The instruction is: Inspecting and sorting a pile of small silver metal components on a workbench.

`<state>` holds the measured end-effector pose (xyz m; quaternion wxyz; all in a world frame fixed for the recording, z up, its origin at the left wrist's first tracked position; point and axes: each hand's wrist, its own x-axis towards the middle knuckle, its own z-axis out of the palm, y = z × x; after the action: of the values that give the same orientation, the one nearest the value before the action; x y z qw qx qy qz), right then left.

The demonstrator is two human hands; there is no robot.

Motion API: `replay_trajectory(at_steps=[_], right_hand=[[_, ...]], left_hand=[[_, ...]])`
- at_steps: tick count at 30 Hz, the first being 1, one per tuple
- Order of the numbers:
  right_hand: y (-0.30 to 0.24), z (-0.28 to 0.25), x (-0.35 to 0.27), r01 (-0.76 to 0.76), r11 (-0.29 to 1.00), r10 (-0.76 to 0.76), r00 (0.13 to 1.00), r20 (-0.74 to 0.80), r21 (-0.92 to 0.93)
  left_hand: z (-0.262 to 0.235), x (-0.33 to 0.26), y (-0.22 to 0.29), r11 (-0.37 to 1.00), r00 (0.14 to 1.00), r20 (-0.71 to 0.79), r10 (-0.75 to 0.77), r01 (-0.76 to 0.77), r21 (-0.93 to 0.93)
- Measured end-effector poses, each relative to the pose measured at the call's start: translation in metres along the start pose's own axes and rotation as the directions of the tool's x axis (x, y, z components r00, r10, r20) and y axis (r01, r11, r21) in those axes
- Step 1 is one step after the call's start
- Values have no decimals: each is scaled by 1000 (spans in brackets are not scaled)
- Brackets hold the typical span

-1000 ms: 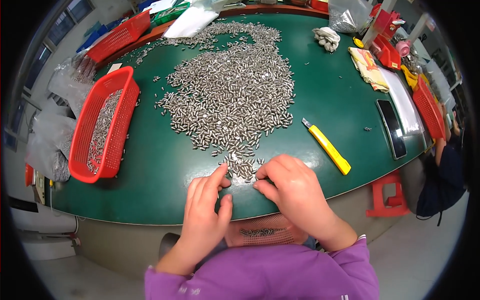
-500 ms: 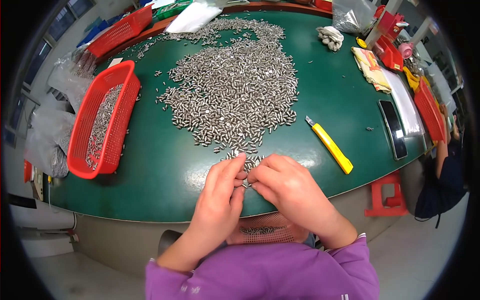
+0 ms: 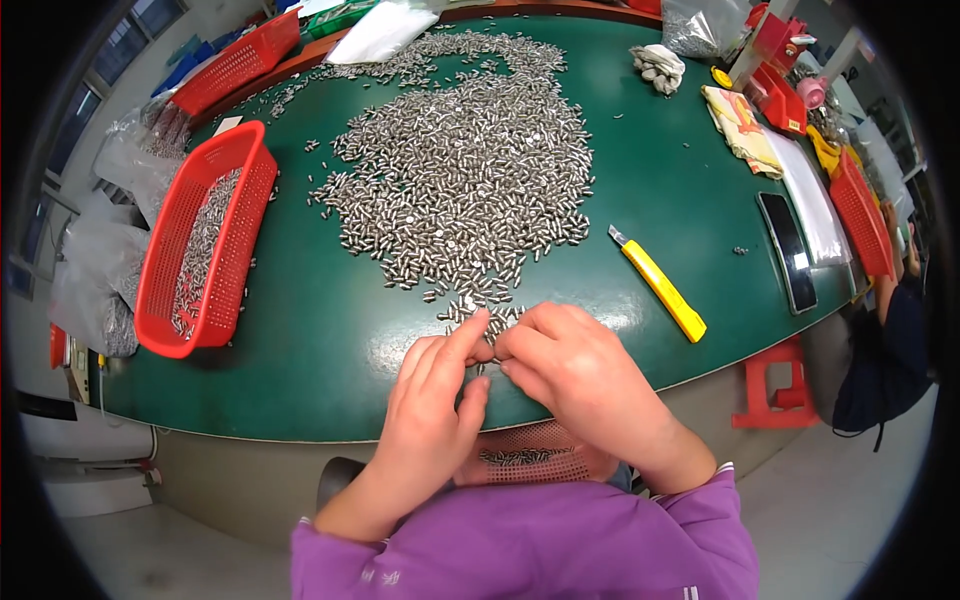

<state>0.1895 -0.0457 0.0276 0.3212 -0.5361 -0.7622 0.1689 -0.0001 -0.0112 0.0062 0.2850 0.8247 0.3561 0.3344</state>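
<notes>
A broad heap of small silvery metal pieces [image 3: 460, 180], short and cylindrical, covers the middle of the green table [image 3: 320, 330]. At the table's near side a few of them [image 3: 500, 322] reach down to my fingers. My left hand [image 3: 432, 385] is curled there, its index finger pointing forward and its thumb a little apart. Beside it my right hand [image 3: 580, 365] bends its fingers into a pinch, tips close to the left fingertips. Small metal bits show around the fingertips; what each hand grips is hidden. Below the table edge, a pinkish mesh basket [image 3: 540, 468] holds more pieces.
A red basket [image 3: 160, 290] with metal pieces stands at the left. To the right lie a yellow utility knife [image 3: 660, 288], blade out, and a phone [image 3: 787, 250]. White gloves [image 3: 658, 68] and a patterned cloth [image 3: 740, 132] lie farther back. A red stool [image 3: 777, 390] stands beyond the table's edge.
My fingers have shifted slightly at the near end of the heap, the left fingers drawing back a little. Both hands stay in nearly the same place.
</notes>
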Motion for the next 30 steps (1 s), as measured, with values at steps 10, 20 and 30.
replay_trajectory(at_steps=[10, 20, 30], right_hand=[[-2, 3, -12, 34, 999, -36, 999, -38, -38], [-5, 7, -8, -20, 999, 22, 998, -64, 30], [-6, 6, -3, 6, 999, -5, 1000, -30, 48]], left_hand=[[0, 3, 1, 1000, 999, 35, -5, 5, -14], [0, -1, 2, 991, 998, 33, -57, 61, -123], [1, 0, 3, 986, 997, 10, -77, 78, -148]])
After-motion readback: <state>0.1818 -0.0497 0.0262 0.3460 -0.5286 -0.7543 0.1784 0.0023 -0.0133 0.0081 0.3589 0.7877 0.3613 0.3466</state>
